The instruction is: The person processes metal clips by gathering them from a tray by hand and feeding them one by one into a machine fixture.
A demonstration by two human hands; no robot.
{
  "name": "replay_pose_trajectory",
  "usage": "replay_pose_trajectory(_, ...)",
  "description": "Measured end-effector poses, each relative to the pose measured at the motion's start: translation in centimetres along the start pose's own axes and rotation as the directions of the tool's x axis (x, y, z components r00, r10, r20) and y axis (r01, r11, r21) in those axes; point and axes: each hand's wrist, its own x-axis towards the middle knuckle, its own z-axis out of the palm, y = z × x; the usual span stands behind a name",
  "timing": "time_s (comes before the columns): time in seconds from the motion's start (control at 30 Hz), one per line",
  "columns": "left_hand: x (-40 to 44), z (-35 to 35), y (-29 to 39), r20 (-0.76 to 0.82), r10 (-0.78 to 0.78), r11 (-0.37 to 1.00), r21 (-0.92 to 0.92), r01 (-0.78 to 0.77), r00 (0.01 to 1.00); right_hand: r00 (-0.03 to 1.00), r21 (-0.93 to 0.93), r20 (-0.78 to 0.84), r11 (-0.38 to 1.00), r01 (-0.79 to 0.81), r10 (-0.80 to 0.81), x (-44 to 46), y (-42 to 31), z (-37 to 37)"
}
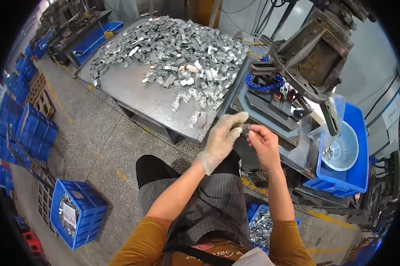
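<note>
My left hand [221,138], in a pale translucent glove, is closed at the fingertips on a small grey metal part [244,131]. My bare right hand [265,145] pinches the same part from the other side with thumb and forefinger. The fingers cover much of the part, so its full shape is hidden. Both hands are above my lap, at the near edge of the machine bed [271,117]. To the left of my gloved hand, several loose metal parts [195,119] lie on the corner of the metal table [142,99].
A large heap of metal parts [186,44] covers the table's far side. The machine head [317,53] overhangs the bed, beside a blue segmented hose [260,86]. At right, a light-blue basket [348,150] sits in a blue crate [362,133]. Another blue crate [91,213] stands on the floor.
</note>
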Motion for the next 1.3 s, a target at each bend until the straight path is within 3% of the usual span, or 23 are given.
replay_pose_trajectory(0.07,-0.3,0.5,0.2,0.071,0.071,0.986,0.145,-0.081,0.995,0.998,-0.048,-0.018,0.997,0.065,-0.066,-0.1,0.0,0.3)
replay_pose_trajectory(0.1,-0.5,1.4,-0.2,0.035,0.020,0.997,0.078,-0.022,0.999,0.991,-0.076,-0.048,0.990,0.122,-0.126,-0.1,0.0,0.8)
replay_pose_trajectory(0.13,-0.8,1.8,-0.5,0.043,-0.107,0.983,-0.143,0.112,0.993,0.979,-0.106,-0.078,0.978,0.180,-0.189,-0.1,-0.1,1.2)
replay_pose_trajectory(0.2,-0.9,2.1,-1.0,0.143,-0.325,0.765,-0.541,0.349,0.935,0.961,-0.224,-0.104,0.947,0.230,-0.257,-0.6,-0.5,1.6)
replay_pose_trajectory(0.27,-0.8,1.7,-1.6,0.165,-0.370,0.685,-0.617,0.388,0.914,0.924,-0.381,-0.091,0.870,0.312,-0.371,-0.9,-1.2,1.8)
replay_pose_trajectory(0.3,-0.7,1.6,-1.3,0.176,-0.388,0.610,-0.687,0.395,0.905,0.897,-0.585,0.010,0.725,0.363,-0.441,-1.2,-2.5,1.7)
replay_pose_trajectory(0.33,-0.5,1.6,-1.1,0.190,-0.407,0.527,-0.750,0.400,0.893,0.877,-0.624,0.048,0.671,0.400,-0.478,-1.2,-2.1,1.5)
replay_pose_trajectory(0.4,-0.4,2.2,-1.0,0.174,-0.377,0.518,-0.775,0.363,0.910,0.832,-0.690,0.129,0.554,0.466,-0.539,-1.2,-0.9,1.3)
replay_pose_trajectory(0.47,-0.3,2.6,-1.8,0.172,-0.348,0.502,-0.796,0.338,0.921,0.855,-0.663,0.088,0.611,0.432,-0.511,-1.5,-1.0,1.5)
replay_pose_trajectory(0.5,-0.3,2.3,-1.6,0.218,-0.367,0.508,-0.768,0.391,0.904,0.853,-0.670,0.106,0.597,0.441,-0.511,-1.5,-1.1,1.3)
replay_pose_trajectory(0.6,-0.6,1.5,-0.7,0.094,-0.370,0.760,-0.543,0.359,0.924,0.839,-0.673,0.109,0.581,0.457,-0.533,-1.4,-1.4,0.9)
replay_pose_trajectory(0.63,-0.1,0.7,-1.7,-0.077,-0.173,0.981,-0.104,0.165,0.982,0.833,-0.686,0.099,0.569,0.453,-0.544,-1.2,-1.4,0.4)
replay_pose_trajectory(0.67,0.4,-0.7,-3.2,-0.179,-0.013,0.979,0.196,0.049,0.984,0.829,-0.702,0.087,0.557,0.444,-0.552,-1.2,-1.5,-0.3)
replay_pose_trajectory(0.7,0.9,-2.0,1.0,-0.274,-0.157,0.928,0.288,0.237,0.949,0.819,-0.739,0.083,0.516,0.432,-0.568,-0.9,-1.9,-1.2)
replay_pose_trajectory(0.73,1.6,-4.4,-0.3,-0.223,0.211,0.762,0.648,-0.017,0.952,0.829,-0.767,0.048,0.511,0.388,-0.557,-0.5,-2.0,-2.2)
replay_pose_trajectory(0.77,2.0,-6.1,-1.1,-0.249,0.277,0.590,0.807,0.041,0.928,0.822,-0.811,0.034,0.465,0.356,-0.569,0.0,-2.2,-3.3)
replay_pose_trajectory(0.8,2.7,-7.8,0.1,-0.302,0.143,0.560,0.810,0.174,0.943,0.813,-0.849,0.022,0.418,0.322,-0.582,0.6,-2.4,-4.3)
replay_pose_trajectory(0.83,2.4,-8.3,-0.3,-0.315,0.290,0.295,0.928,0.229,0.903,0.819,-0.883,-0.002,0.386,0.268,-0.574,1.2,-2.6,-5.2)
replay_pose_trajectory(0.93,2.7,-9.0,-0.4,-0.306,-0.036,0.259,0.916,0.305,0.951,0.822,-0.940,-0.039,0.299,0.162,-0.568,3.2,-2.0,-7.5)
replay_pose_trajectory(0.97,2.4,-8.8,-1.6,-0.219,-0.008,0.187,0.958,0.217,0.976,0.822,-0.952,-0.041,0.273,0.141,-0.568,3.8,-1.9,-7.9)
replay_pose_trajectory(1.07,2.4,-7.9,-1.5,-0.123,-0.112,0.191,0.971,0.143,0.986,0.818,-0.973,-0.019,0.199,0.118,-0.576,5.4,-1.2,-9.4)
replay_pose_trajectory(1.1,2.7,-8.2,-0.3,-0.068,-0.240,0.292,0.946,0.139,0.968,0.825,-0.977,-0.017,0.186,0.107,-0.564,5.6,-1.1,-9.5)
replay_pose_trajectory(1.3,2.8,-8.3,-0.7,-0.075,-0.242,0.261,0.955,0.139,0.967,0.871,-0.984,-0.012,0.159,0.076,-0.491,6.0,-1.0,-9.7)
